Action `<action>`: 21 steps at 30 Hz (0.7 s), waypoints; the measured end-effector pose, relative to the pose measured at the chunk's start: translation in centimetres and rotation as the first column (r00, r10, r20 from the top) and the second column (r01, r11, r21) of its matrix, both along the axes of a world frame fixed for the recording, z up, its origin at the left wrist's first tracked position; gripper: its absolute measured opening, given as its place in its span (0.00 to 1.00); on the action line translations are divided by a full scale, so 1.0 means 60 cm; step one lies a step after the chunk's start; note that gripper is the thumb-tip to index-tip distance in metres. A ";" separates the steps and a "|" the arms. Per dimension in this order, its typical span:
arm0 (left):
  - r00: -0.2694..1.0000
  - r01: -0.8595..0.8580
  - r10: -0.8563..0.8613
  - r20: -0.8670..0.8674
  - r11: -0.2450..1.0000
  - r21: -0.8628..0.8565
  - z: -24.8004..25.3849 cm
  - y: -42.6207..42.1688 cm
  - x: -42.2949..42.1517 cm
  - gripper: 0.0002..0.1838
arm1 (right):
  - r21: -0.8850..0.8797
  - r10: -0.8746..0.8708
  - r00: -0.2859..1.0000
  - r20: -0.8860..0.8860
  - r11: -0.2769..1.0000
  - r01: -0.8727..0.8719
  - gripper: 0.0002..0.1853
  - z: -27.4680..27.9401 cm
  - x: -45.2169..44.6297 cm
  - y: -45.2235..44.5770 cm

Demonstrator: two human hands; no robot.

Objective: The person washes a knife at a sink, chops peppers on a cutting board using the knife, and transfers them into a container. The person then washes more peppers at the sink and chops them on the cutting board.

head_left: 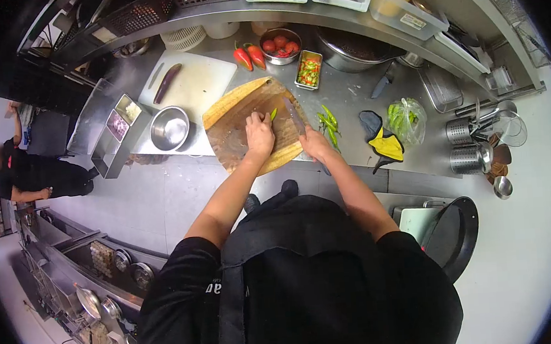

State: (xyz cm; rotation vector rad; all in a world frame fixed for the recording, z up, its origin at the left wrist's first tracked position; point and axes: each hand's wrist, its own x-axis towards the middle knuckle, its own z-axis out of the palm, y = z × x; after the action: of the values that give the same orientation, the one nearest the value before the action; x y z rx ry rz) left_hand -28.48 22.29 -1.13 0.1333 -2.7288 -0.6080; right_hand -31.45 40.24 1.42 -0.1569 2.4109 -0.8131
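Observation:
On the round wooden chopping board (226, 108), my left hand (260, 135) has its fingers curled down over a green chili (274, 114), whose tip pokes out beyond them. My right hand (314, 145) is closed around the handle of a knife (294, 115), its blade pointing away from me over the board's right part. Just right of the board, several whole green chilies (329, 121) lie on the steel counter. Behind the board are two red peppers (249, 57), a steel bowl of tomatoes (281, 46) and a small metal tray of chopped peppers (309, 70).
To the left are a white cutting board (208, 77) with an eggplant (168, 83) and a steel bowl (169, 127). At right lie a yellow-and-black cloth (385, 144) and a bag of green vegetables (406, 121). A shelf overhangs the back; another person (39, 166) stands far left.

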 end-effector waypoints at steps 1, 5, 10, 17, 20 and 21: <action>0.999 0.000 0.002 0.051 1.000 -0.031 0.005 -0.004 -0.003 0.16 | 0.058 0.056 0.996 -0.068 0.997 -0.052 0.21 -0.011 -0.001 0.002; 0.991 0.056 -0.065 0.115 0.995 0.087 -0.015 -0.010 -0.028 0.12 | 0.124 0.091 0.985 -0.148 0.990 -0.072 0.19 0.013 0.007 -0.007; 0.972 0.013 -0.068 0.226 0.972 0.236 -0.018 0.001 -0.064 0.17 | 0.069 0.002 0.971 -0.240 0.998 0.015 0.15 0.023 0.019 -0.019; 0.895 -0.030 -0.078 0.439 0.972 0.233 -0.010 -0.009 -0.085 0.23 | 0.126 0.073 0.978 -0.195 0.991 -0.049 0.14 0.044 0.031 -0.031; 0.877 -0.022 -0.086 0.473 0.976 0.218 -0.010 -0.011 -0.083 0.24 | 0.164 0.098 0.985 -0.141 0.984 -0.074 0.15 0.048 0.032 -0.036; 0.871 -0.017 -0.089 0.483 0.978 0.209 -0.006 -0.011 -0.087 0.25 | 0.178 0.106 0.984 -0.142 0.981 -0.080 0.15 0.048 0.027 -0.037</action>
State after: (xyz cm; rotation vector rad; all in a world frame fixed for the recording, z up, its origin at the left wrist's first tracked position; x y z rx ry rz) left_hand -33.68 21.64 -1.49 0.3300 -3.1498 -0.9894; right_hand -29.82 38.01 4.30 -0.2693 2.5806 -0.5650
